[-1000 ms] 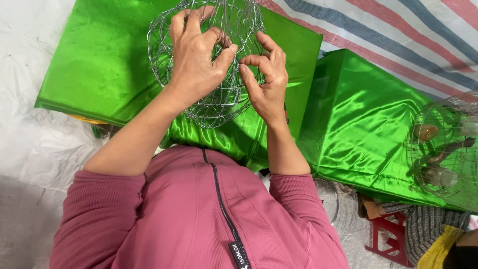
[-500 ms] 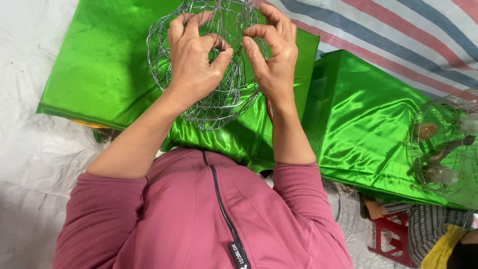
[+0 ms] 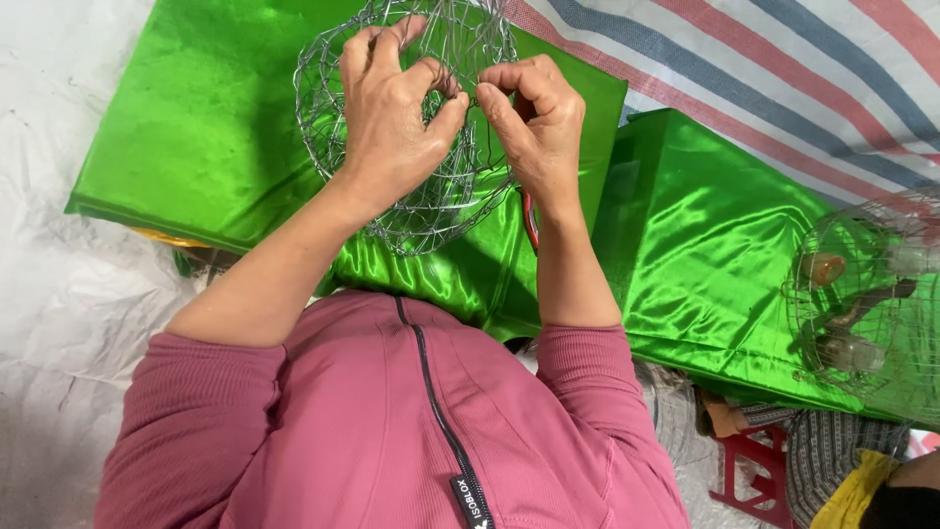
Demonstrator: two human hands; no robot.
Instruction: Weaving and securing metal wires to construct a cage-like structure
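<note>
A round frame of thin silver wire mesh (image 3: 431, 211) hangs in front of my chest, over a sheet of shiny green satin cloth (image 3: 196, 127). My left hand (image 3: 387, 118) grips the frame from the left, fingers curled through its wires. My right hand (image 3: 534, 118) pinches a wire strand near the top of the frame, thumb and fingers pressed together. The two hands almost touch. A red handle (image 3: 529, 220) peeks out below my right wrist, mostly hidden.
A second piece of green satin (image 3: 705, 235) lies to the right. A striped tarpaulin (image 3: 783, 69) covers the far right. Another wire frame (image 3: 871, 304) with small parts inside sits at the right edge. White sheeting (image 3: 49, 294) lies left; a red stool (image 3: 749, 470) stands low right.
My right hand has moved up from the frame's right side to its top, close to my left hand, and now pinches a wire there. The left hand keeps its grip.
</note>
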